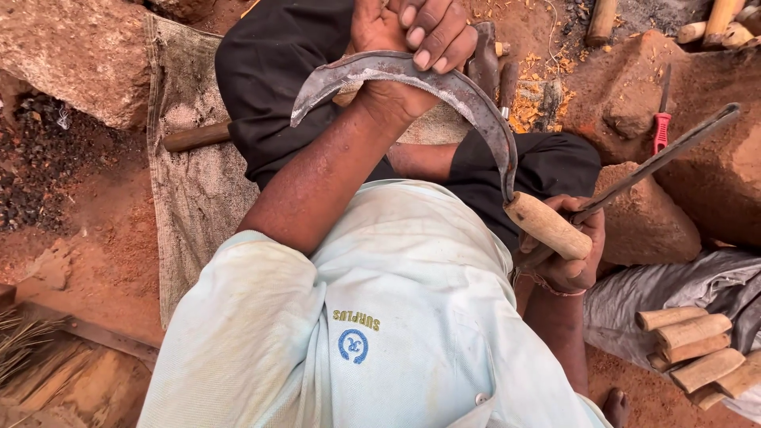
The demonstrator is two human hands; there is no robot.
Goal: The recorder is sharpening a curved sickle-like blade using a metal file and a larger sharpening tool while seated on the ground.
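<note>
The sickle lay across the person's lap. The left hand was closed over the top of its curved, rust-mottled blade, fingers wrapped over the back edge. The tip swept out to the left of that grip, and the rest of the arc ran down to the right. There the right hand was clenched around the pale wooden handle, and the same fist pinned a long dark metal rod that slanted up and away.

The blade looked stiff, thin and moderately heavy, with a rough surface that would not slip. Its inner edge seemed the part to keep fingers off, so the spine was the safer hold. The handle looked light, dry and easy to grasp.

Beyond the left grip lay a burlap sack. Out past the right fist were a red-handled tool and, nearer, some cut wooden handle blanks.
</note>
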